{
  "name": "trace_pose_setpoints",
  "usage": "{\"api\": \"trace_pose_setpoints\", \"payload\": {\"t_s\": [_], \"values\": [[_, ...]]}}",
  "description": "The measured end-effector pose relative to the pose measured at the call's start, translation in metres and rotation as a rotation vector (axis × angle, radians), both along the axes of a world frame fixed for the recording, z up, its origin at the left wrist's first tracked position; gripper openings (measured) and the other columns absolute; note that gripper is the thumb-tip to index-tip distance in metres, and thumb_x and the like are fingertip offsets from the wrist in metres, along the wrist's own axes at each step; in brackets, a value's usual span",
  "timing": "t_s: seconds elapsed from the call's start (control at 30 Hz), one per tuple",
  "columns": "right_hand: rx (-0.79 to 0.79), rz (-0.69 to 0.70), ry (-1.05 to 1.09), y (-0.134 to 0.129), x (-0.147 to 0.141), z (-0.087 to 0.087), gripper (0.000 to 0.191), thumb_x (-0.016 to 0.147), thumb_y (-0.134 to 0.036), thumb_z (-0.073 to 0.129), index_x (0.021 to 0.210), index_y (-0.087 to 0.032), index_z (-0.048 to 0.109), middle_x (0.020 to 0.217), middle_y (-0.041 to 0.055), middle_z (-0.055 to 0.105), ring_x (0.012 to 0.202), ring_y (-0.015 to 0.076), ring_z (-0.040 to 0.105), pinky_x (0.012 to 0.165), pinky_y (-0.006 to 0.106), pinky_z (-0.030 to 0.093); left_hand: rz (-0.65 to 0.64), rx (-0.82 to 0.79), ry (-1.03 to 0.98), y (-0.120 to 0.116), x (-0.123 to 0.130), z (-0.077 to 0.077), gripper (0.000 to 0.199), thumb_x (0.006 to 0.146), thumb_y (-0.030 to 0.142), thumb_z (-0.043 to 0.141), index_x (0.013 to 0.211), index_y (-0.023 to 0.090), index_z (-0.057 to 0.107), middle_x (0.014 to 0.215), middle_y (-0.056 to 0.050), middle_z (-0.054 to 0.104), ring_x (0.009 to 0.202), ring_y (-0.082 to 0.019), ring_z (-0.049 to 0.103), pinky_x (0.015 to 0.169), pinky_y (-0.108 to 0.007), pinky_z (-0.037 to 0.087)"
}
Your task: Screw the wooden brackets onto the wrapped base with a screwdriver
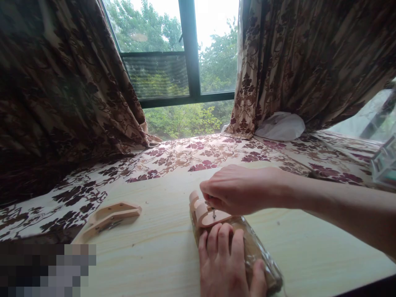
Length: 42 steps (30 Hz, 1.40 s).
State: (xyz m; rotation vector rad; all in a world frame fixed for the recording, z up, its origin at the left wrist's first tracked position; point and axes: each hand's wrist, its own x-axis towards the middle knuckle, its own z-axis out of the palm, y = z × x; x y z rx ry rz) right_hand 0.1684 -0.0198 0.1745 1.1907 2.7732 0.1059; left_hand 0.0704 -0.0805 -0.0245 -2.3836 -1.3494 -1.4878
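A light wooden piece (215, 218) with rounded ends lies on a brown package (258, 243) wrapped in clear plastic. My left hand (227, 260) rests palm down over the package, its fingertips pressing against the near edge of the wooden piece and its thumb apart on the right. From the right, my right hand (238, 189) reaches in as a closed fist above the wood. A thin metal shaft (214, 213) runs from under its fingers down to the wooden surface; its upper end is hidden in the fist, so its kind is unclear.
Two angled wooden parts (113, 216) with small holes lie to the left on the pale wooden board (148, 255). Behind it spreads a floral cloth (185, 154), with a white plastic bag (281, 126) by the curtain. A clear box (384, 161) stands far right.
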Motion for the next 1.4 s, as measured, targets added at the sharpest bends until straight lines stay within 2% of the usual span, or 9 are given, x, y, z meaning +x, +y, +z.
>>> {"api": "trace_pose_setpoints", "payload": {"t_s": [0.17, 0.4, 0.53, 0.7, 0.87, 0.97, 1.07, 1.2, 1.4], "values": [[0.059, -0.096, 0.01, 0.004, 0.003, -0.003, 0.03, 0.09, -0.026, 0.04, 0.085, -0.014, 0.067, 0.069, 0.0089, 0.066, 0.054, 0.0139, 0.046, 0.048, 0.029, 0.023, -0.01, 0.003, -0.001, 0.0, -0.001, 0.001, 0.033, 0.078, 0.035, 0.045, 0.105, 0.023, 0.061, 0.11, -0.006, 0.059, 0.108, -0.028, 0.048, 0.099, -0.051, 0.03], [0.014, 0.006, -0.085, -0.006, -0.004, 0.015, 0.015, 0.084, -0.02, 0.051, 0.085, -0.017, 0.066, 0.065, 0.0034, 0.063, 0.05, 0.0126, 0.043, 0.046, 0.027, 0.024, 0.007, -0.023, 0.008, 0.0, 0.0, 0.001, 0.034, 0.074, 0.036, 0.049, 0.104, 0.024, 0.061, 0.109, -0.006, 0.059, 0.108, -0.028, 0.048, 0.099, -0.051, 0.03], [0.009, 0.03, -0.072, -0.003, -0.004, 0.008, 0.019, 0.086, -0.019, 0.048, 0.08, -0.016, 0.065, 0.064, 0.0039, 0.062, 0.049, 0.0122, 0.041, 0.047, 0.029, 0.022, 0.013, -0.008, -0.003, 0.001, 0.001, 0.0, 0.034, 0.076, 0.036, 0.047, 0.105, 0.024, 0.061, 0.108, -0.006, 0.06, 0.108, -0.028, 0.048, 0.099, -0.05, 0.029], [0.063, -0.044, 0.012, 0.004, 0.002, -0.004, 0.028, 0.089, -0.024, 0.041, 0.081, -0.015, 0.067, 0.067, 0.0075, 0.065, 0.054, 0.0145, 0.048, 0.048, 0.029, 0.023, -0.004, 0.009, -0.004, 0.001, 0.001, 0.001, 0.033, 0.079, 0.038, 0.046, 0.104, 0.023, 0.061, 0.109, -0.006, 0.059, 0.108, -0.028, 0.049, 0.099, -0.05, 0.03], [0.051, -0.095, -0.008, 0.002, 0.002, 0.003, 0.027, 0.089, -0.028, 0.044, 0.086, -0.014, 0.067, 0.072, 0.0098, 0.067, 0.059, 0.0164, 0.051, 0.05, 0.029, 0.025, 0.008, 0.024, -0.011, 0.001, 0.0, 0.0, 0.033, 0.078, 0.037, 0.047, 0.104, 0.023, 0.061, 0.109, -0.006, 0.06, 0.108, -0.028, 0.049, 0.099, -0.051, 0.03], [0.016, -0.034, 0.005, -0.001, 0.001, 0.012, 0.018, 0.084, -0.026, 0.052, 0.091, -0.017, 0.066, 0.072, 0.006, 0.065, 0.057, 0.0141, 0.048, 0.049, 0.027, 0.026, 0.016, 0.018, -0.009, 0.0, 0.001, 0.0, 0.033, 0.077, 0.037, 0.048, 0.104, 0.024, 0.061, 0.109, -0.006, 0.06, 0.108, -0.028, 0.049, 0.099, -0.051, 0.03], [-0.011, 0.046, -0.012, -0.003, 0.001, 0.015, 0.015, 0.083, -0.018, 0.05, 0.083, -0.017, 0.064, 0.068, 0.003, 0.061, 0.052, 0.0113, 0.039, 0.048, 0.026, 0.025, 0.018, 0.004, -0.003, 0.0, 0.001, -0.001, 0.033, 0.076, 0.037, 0.049, 0.104, 0.024, 0.061, 0.108, -0.005, 0.06, 0.107, -0.028, 0.049, 0.099, -0.05, 0.03], [-0.002, 0.05, -0.034, -0.003, 0.002, 0.006, 0.018, 0.085, -0.014, 0.045, 0.08, -0.016, 0.062, 0.063, 0.0031, 0.058, 0.049, 0.0114, 0.032, 0.047, 0.027, 0.022, 0.011, 0.005, 0.022, 0.001, -0.001, 0.001, 0.033, 0.079, 0.037, 0.047, 0.106, 0.024, 0.06, 0.109, -0.005, 0.059, 0.108, -0.028, 0.048, 0.099, -0.049, 0.03], [0.086, -0.069, 0.043, 0.003, 0.0, -0.008, 0.027, 0.092, -0.024, 0.038, 0.079, -0.016, 0.061, 0.063, 0.0048, 0.059, 0.05, 0.0121, 0.034, 0.049, 0.029, 0.021, -0.025, -0.009, 0.132, 0.001, -0.009, 0.007, 0.035, 0.08, 0.039, 0.049, 0.11, 0.024, 0.058, 0.113, -0.006, 0.057, 0.111, -0.027, 0.047, 0.1, -0.047, 0.03]]}}
